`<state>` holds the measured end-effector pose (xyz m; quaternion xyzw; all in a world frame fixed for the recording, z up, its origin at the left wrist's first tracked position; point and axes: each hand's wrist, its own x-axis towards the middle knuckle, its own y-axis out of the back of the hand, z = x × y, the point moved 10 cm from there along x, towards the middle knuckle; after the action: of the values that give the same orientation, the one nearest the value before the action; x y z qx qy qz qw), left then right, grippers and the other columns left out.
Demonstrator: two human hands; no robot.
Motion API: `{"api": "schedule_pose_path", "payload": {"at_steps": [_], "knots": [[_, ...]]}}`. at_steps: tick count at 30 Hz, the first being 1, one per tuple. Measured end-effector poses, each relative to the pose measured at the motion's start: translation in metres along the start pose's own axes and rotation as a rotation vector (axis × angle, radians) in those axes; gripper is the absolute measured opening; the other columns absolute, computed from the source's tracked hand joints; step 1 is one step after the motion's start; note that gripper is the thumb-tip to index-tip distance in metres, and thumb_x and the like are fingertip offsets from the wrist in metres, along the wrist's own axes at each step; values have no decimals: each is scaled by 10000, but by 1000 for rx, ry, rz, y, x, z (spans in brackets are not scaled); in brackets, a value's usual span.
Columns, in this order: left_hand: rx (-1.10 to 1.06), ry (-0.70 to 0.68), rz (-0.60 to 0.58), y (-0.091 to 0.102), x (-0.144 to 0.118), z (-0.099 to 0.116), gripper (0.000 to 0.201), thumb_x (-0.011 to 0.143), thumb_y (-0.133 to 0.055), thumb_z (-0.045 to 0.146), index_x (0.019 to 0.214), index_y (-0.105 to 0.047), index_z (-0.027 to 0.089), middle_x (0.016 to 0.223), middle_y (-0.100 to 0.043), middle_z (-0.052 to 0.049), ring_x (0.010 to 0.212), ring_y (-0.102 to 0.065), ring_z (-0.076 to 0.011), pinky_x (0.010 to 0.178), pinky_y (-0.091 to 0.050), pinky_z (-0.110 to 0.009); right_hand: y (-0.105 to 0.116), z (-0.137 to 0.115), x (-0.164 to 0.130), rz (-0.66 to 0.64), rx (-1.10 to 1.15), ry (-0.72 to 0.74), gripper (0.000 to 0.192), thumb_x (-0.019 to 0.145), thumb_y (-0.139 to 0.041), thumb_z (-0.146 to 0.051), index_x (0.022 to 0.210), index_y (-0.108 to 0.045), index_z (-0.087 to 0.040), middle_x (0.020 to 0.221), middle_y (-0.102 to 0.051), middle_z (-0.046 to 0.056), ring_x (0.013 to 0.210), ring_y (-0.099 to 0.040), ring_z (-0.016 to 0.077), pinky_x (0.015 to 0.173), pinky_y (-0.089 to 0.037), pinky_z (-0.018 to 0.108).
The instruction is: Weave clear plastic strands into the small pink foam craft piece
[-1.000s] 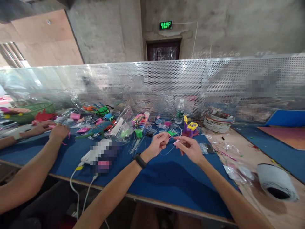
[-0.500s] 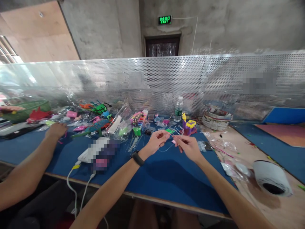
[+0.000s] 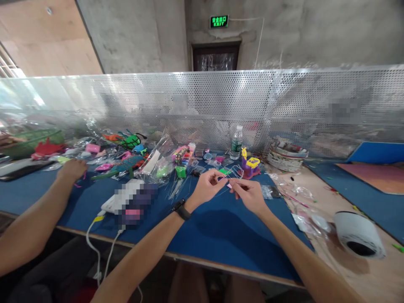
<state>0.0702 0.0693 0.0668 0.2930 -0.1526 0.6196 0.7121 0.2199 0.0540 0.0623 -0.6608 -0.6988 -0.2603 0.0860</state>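
Observation:
My left hand (image 3: 206, 188), with a black band on its wrist, is closed in a pinch over the blue mat (image 3: 221, 235). Facing it, my right hand (image 3: 250, 194) pinches too, and the fingertips of both almost meet. Between them runs a thin cord (image 3: 217, 195), part of which hangs in a pale curve below the fingers; its held end is mostly hidden. Just behind the hands lie loops of white cord (image 3: 236, 169) and a flat green piece (image 3: 224, 171). A small pink piece (image 3: 229, 185) shows beneath the fingertips.
A purple and yellow toy (image 3: 251, 166) and a water bottle (image 3: 236, 143) stand behind. Left are plastic-wrapped toys, a power bank (image 3: 121, 198) with cables and a co-worker's hand (image 3: 72, 171). A woven basket (image 3: 287, 156) and a white roll (image 3: 360, 233) are right.
My left fingers have shifted slightly and curled in closer to the right fingertips. Less of the reddish cord shows between them. The view has tilted a little.

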Motion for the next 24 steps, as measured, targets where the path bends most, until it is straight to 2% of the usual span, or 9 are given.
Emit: {"api": "schedule_pose_path", "payload": {"at_steps": [6, 8, 10, 13, 16, 19, 22, 24], "knots": [[384, -159, 170, 12, -5, 21, 214, 916, -591, 335, 792, -657, 174, 701, -599, -19, 606, -495, -118, 621, -391, -253, -3, 4, -1, 41, 1, -14, 317, 828, -670, -452, 835, -780, -155, 575, -676, 33, 425, -566, 136, 430, -452, 246], [454, -152, 187, 12, -6, 22, 264, 939, -553, 340, 758, -647, 173, 686, -609, -30, 606, -503, -126, 631, -382, -266, -5, 6, -1, 41, 4, -15, 318, 829, -669, -452, 843, -781, -154, 593, -691, 39, 434, -582, 141, 437, -466, 248], [444, -120, 156, 11, -5, 19, 328, 949, -531, 358, 700, -636, 172, 642, -594, -30, 592, -493, -128, 628, -368, -276, -6, 8, -2, 40, 3, -16, 315, 832, -665, -448, 837, -780, -156, 602, -697, 41, 440, -591, 143, 443, -476, 248], [194, 28, 31, 4, 0, 2, 349, 924, -565, 408, 693, -664, 166, 642, -600, -25, 571, -477, -119, 601, -356, -274, -4, 8, -2, 40, -16, -15, 303, 833, -663, -439, 823, -779, -159, 596, -693, 37, 442, -594, 143, 447, -477, 246], [-260, 349, -97, -11, 0, -30, 319, 852, -651, 453, 779, -710, 149, 714, -636, -29, 559, -478, -99, 558, -343, -255, 0, 7, -1, 37, -49, -10, 304, 846, -651, -437, 776, -771, -166, 600, -688, 37, 457, -597, 145, 453, -469, 244], [-581, 629, -127, -23, -7, -53, 309, 757, -758, 431, 818, -714, 132, 724, -617, -18, 562, -470, -69, 541, -329, -222, 0, 9, 0, 22, -68, -8, 306, 855, -639, -428, 745, -763, -170, 600, -682, 37, 464, -596, 145, 455, -461, 242], [-691, 744, -153, -30, -13, -62, 301, 699, -820, 382, 838, -707, 140, 709, -577, 2, 579, -483, -56, 547, -348, -197, 0, 13, 0, 19, -68, -10, 292, 849, -638, -416, 769, -772, -169, 591, -679, 34, 458, -594, 146, 449, -459, 242], [-635, 701, -138, -26, -11, -63, 281, 711, -816, 370, 841, -701, 149, 703, -571, 7, 592, -513, -64, 576, -392, -202, -1, 18, 0, 24, -53, -27, 294, 837, -653, -428, 785, -776, -166, 590, -680, 34, 463, -602, 149, 460, -476, 246]]}}
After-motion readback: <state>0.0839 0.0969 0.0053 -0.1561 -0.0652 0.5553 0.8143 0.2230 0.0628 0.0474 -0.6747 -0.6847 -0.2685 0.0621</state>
